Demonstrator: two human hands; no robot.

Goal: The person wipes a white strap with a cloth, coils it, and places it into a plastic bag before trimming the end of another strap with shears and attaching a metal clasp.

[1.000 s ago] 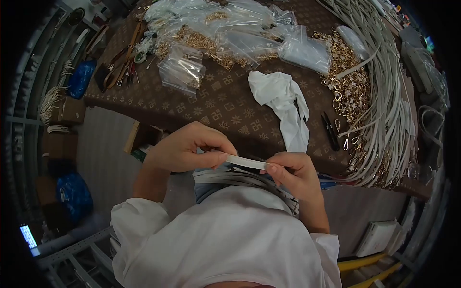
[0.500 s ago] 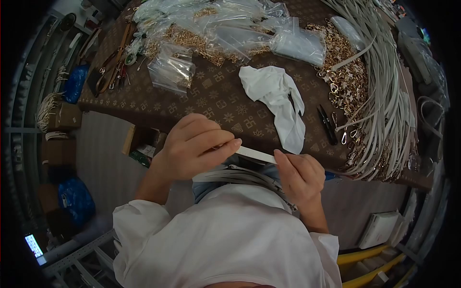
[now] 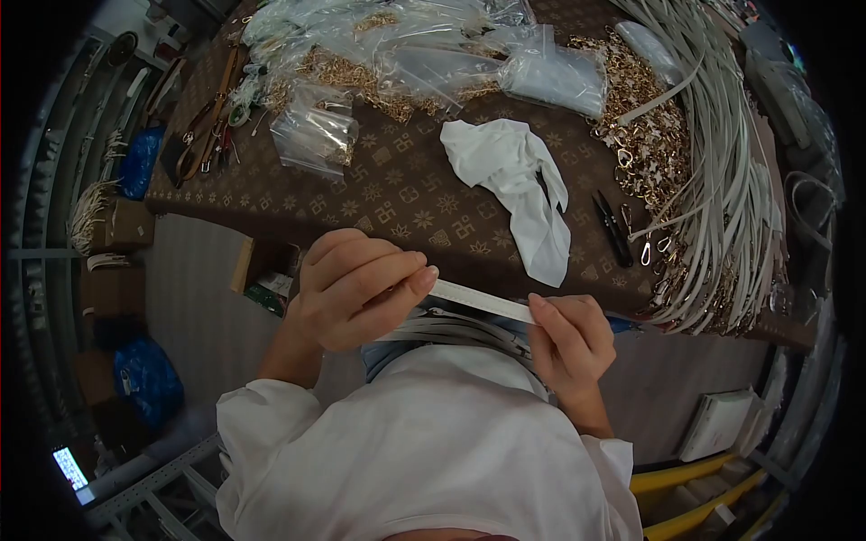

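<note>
A narrow white strap (image 3: 483,300) with a stitched edge is stretched between my hands, just in front of the table's near edge. My left hand (image 3: 356,287) pinches one end of it between thumb and curled fingers, which hide that end. Gripping farther along, my right hand (image 3: 572,343) has thumb and fingertips closed on the strap. Several similar pale straps (image 3: 451,328) lie across my lap below. Beyond my hands a crumpled white cloth (image 3: 514,185) rests on the brown patterned tablecloth (image 3: 388,189).
Black pliers (image 3: 612,230) lie right of the cloth. A heap of gold clasps (image 3: 645,135) and a long bundle of pale straps (image 3: 726,198) cover the table's right side. Clear plastic bags (image 3: 433,72) with gold chains fill the back. A brown strap (image 3: 215,117) lies left.
My hands have moved apart, the left going left and the right slightly right and down. A longer stretch of the white strap now shows between them.
</note>
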